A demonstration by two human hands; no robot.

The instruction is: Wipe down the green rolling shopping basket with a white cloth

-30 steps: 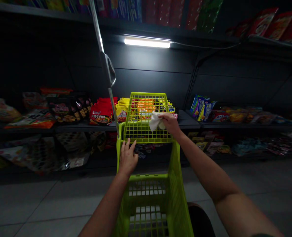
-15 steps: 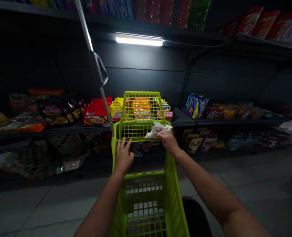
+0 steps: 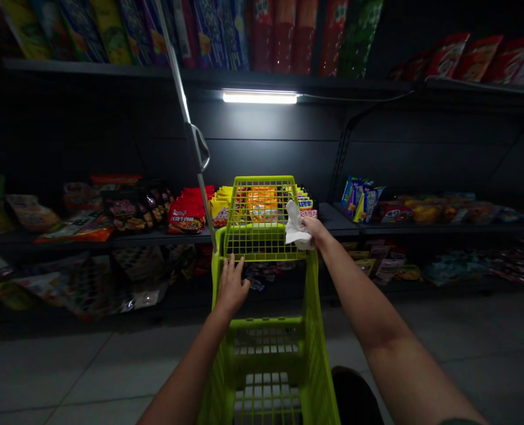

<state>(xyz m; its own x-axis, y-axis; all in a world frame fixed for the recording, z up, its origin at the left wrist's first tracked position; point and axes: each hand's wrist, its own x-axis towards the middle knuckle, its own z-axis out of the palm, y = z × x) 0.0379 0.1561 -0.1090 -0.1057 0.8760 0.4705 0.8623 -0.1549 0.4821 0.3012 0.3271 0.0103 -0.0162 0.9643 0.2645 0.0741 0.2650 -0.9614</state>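
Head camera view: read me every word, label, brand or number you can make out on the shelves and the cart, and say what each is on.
No text reads clearly.
Red packets: white characters, too blurred.
Blue-and-white packet beside the white cloth: print too small.
Top-shelf packets: blurred.
Green cart: no lettering seen.

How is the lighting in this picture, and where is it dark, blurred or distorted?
Head view: one strip light under the upper shelf is the only bright source; it lights the green cart, the white cloth in the right hand, the left hand; packets at both edges are dim and blurred; shelf lines bow.
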